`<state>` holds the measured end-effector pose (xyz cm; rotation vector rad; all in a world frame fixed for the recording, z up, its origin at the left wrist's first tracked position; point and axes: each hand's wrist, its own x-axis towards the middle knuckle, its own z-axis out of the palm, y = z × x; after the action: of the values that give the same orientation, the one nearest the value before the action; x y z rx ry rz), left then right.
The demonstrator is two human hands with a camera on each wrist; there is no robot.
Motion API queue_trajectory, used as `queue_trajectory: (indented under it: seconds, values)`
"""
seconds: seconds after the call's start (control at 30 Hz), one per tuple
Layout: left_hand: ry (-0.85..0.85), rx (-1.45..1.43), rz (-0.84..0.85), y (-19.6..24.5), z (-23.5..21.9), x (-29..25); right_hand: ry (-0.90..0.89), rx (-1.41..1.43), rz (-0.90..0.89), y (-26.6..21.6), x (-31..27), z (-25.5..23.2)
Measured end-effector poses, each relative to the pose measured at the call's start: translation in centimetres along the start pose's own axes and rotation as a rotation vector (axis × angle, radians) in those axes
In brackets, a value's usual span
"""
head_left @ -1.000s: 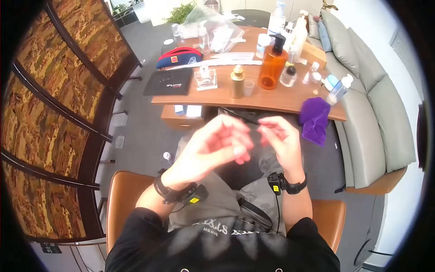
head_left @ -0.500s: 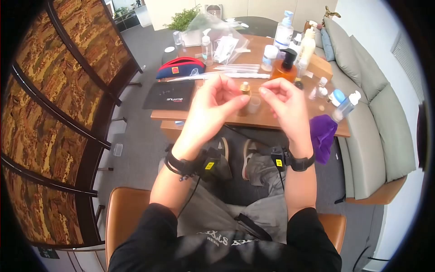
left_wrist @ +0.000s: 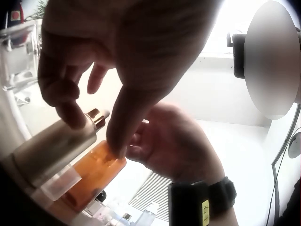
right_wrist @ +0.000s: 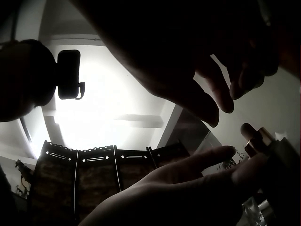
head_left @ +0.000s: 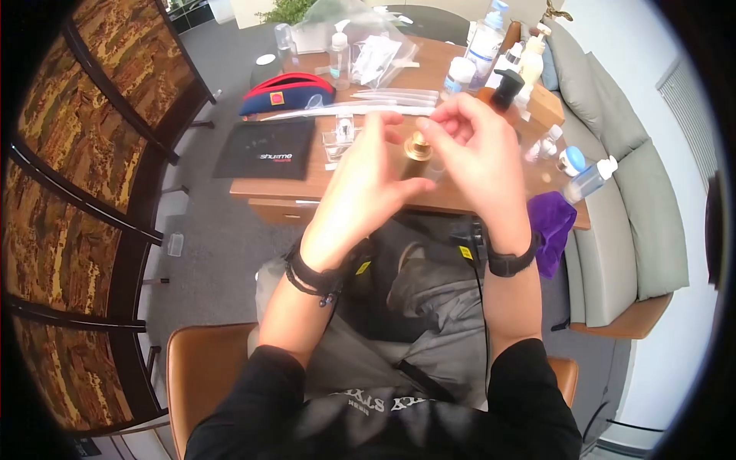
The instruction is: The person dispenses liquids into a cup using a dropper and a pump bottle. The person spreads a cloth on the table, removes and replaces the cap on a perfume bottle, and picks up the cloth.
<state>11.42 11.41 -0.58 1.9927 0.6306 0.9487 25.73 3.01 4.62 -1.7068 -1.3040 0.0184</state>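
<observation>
A gold bottle with a shiny gold neck and a small pale tip stands near the table's front edge. My left hand reaches to its left side, thumb spread away from the fingers. In the left wrist view, one fingertip overlaps the shoulder of the gold bottle, and the thumb stands apart beyond its neck. Loosely bent and holding nothing, the fingers of my right hand hover right by the bottle's top. Beside the bottle is a small translucent cup, mostly hidden by the hands in the head view.
An amber bottle with a black pump stands behind the right hand. A square glass bottle, black pouch and blue-red case lie left. Purple cloth hangs at the right edge; several bottles stand behind, near the sofa.
Both hands have risen from above the lap and moved forward to the gold bottle. The left hand's thumb and fingers have spread apart; the right hand has come close over the bottle's top.
</observation>
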Motion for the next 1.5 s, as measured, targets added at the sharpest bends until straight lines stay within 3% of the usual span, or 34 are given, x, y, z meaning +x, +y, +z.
queue_trajectory:
  seconds: [0.27, 0.37, 0.47, 0.5, 0.63, 0.73, 1.17, 1.5]
  values:
    - [0.028, 0.024, 0.063, -0.8, 1.8, 0.3, -0.043, 0.059, 0.018, 1.7, -0.3, 0.1]
    - [0.063, 0.065, 0.038, -1.0, 2.7, 0.1, -0.140, -0.070, 0.049, 1.4, 0.5, -0.4]
    - [0.113, 0.091, 0.029, -1.1, 3.3, 0.2, -0.096, -0.149, -0.035, 0.5, 0.7, -0.4]
    - [0.127, 0.130, 0.076, -1.2, 3.6, 0.3, -0.046, -0.219, -0.153, 0.7, 0.6, -0.3]
    - [0.096, 0.186, 0.050, -0.6, 3.5, 0.8, 0.063, -0.323, -0.142, 1.6, 0.2, 0.3]
    - [0.052, 0.195, -0.018, -0.1, 2.7, 1.1, -0.022, -0.301, -0.055, 1.6, -0.6, 0.2]
    - [0.196, 0.117, 0.066, -2.7, 3.1, 0.1, -0.066, -0.095, -0.142, 2.0, -0.5, 1.2]
    - [0.159, -0.052, 0.130, -3.7, 2.8, -0.5, -0.120, 0.009, -0.197, 2.3, -1.2, 1.1]
